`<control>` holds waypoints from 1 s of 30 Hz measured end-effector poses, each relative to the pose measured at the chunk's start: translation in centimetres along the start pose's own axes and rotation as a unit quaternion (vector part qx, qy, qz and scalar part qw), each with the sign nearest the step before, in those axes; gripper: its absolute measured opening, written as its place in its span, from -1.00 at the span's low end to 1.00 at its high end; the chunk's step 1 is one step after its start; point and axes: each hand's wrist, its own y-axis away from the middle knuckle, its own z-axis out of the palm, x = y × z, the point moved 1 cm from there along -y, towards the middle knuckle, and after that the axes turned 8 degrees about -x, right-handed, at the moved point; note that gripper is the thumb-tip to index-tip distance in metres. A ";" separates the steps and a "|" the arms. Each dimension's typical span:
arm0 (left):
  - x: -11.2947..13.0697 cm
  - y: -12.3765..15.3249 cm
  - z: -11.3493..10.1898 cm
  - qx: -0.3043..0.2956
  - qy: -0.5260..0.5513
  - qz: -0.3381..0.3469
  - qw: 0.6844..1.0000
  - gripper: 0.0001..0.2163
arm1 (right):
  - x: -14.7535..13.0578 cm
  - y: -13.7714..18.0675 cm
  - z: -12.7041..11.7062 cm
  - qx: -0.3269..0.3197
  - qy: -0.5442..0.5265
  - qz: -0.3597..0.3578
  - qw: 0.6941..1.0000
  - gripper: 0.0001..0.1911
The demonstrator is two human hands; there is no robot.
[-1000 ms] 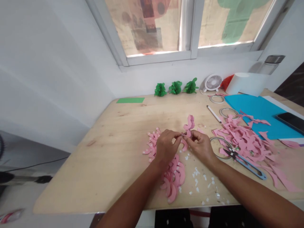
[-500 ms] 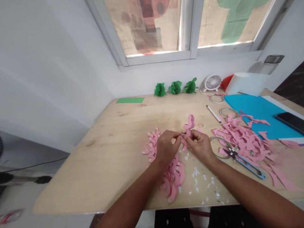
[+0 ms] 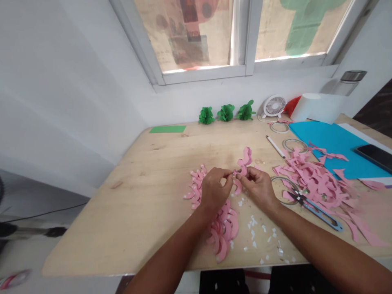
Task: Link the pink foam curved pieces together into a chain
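My left hand [image 3: 216, 184] and my right hand [image 3: 255, 184] meet fingertip to fingertip over the table. Between the right thumb and fingers is a curved pink paper piece [image 3: 243, 169], pinched near its end. The left thumb and index finger press on that same end; whatever small bit lies between them is too tiny to make out. Just beyond the right fingers lies a small stack of pink paper pieces [image 3: 246, 154]. Under and beside my left wrist spreads a pile of curved pink paper pieces [image 3: 225, 228], several with white tips.
Pink paper scraps [image 3: 321, 179], tape rolls [image 3: 295, 145], blue-handled scissors [image 3: 321, 213] and a white pen [image 3: 275, 147] lie at the right. White bits [image 3: 252, 222] are scattered in front. Green paper shapes [image 3: 226, 113] and a small fan [image 3: 275, 107] stand along the wall.
Both hands stay almost in place, fingertips still together. The held pink piece has shifted very slightly.
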 end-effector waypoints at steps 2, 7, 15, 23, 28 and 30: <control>0.0 0.0 0.0 0.000 0.000 -0.002 1.000 -0.89 | 0.1 0.0 0.0 -0.001 -0.005 0.004 1.000 -0.75; 0.2 0.0 -0.2 0.000 0.000 -0.011 1.000 -0.90 | 0.3 -0.1 0.0 0.006 -0.008 0.009 1.000 -0.71; 0.4 0.1 -0.2 -0.016 -0.022 -0.007 1.000 -0.96 | 0.5 -0.1 0.1 0.001 -0.027 0.008 1.000 -0.71; 0.2 0.0 -0.1 -0.014 -0.016 -0.008 1.000 -0.92 | 0.3 0.0 0.0 -0.021 -0.023 0.007 0.999 -0.81; -0.1 -0.4 -0.8 -0.007 0.025 -0.057 0.998 -0.93 | 0.7 -0.1 0.2 -0.019 -0.045 0.020 0.999 -0.78; -0.3 -0.7 -1.2 -0.034 0.062 -0.080 0.994 -0.92 | 0.7 -0.2 0.1 -0.016 -0.068 0.027 0.997 -0.78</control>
